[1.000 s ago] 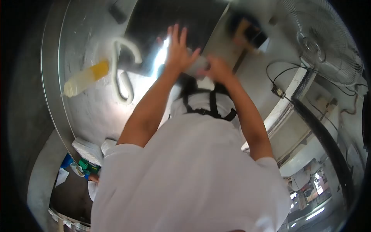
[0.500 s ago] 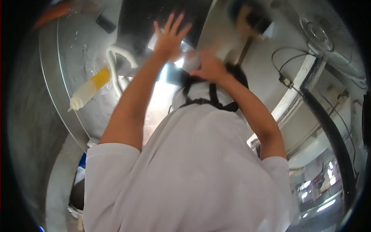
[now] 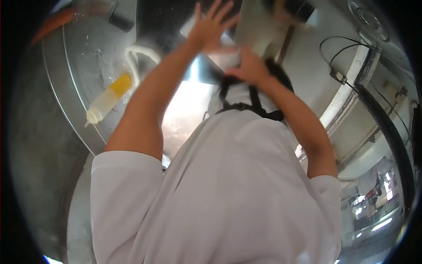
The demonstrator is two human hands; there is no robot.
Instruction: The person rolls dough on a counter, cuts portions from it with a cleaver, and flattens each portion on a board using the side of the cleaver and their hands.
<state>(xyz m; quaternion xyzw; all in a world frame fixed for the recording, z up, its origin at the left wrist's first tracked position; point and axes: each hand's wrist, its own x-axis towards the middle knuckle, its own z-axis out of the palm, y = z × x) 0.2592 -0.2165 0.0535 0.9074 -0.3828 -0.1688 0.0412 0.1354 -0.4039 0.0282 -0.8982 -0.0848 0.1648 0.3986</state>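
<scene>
My left hand [image 3: 212, 28] is raised over the dark surface, its fingers spread and no object in its grasp. Close to its right, my right hand [image 3: 251, 70] curls with thumb and fingers about a pale lump [image 3: 227, 60], blurred by motion, so its kind is unclear. Part of a flat white thing [image 3: 188, 27] shows behind the left hand. Left of my left forearm, a bent white rope-like strip [image 3: 143, 49], resembling dough, lies on the metal worktop [image 3: 99, 48]. Beside it rests a squeeze bottle [image 3: 109, 97] with yellow contents, on its side.
A black slab [image 3: 165, 22] lies ahead of me. A dark phone-like object [image 3: 121, 22] sits on the worktop near an orange object [image 3: 55, 24]. At right are a fan [image 3: 368, 20], a cable with a small box [image 3: 338, 76] and a dark curved bar [image 3: 382, 116].
Both hands have shifted up and to the right in view, staying close together. The whole scene has also moved a little as my head turned. The left fingers stay spread.
</scene>
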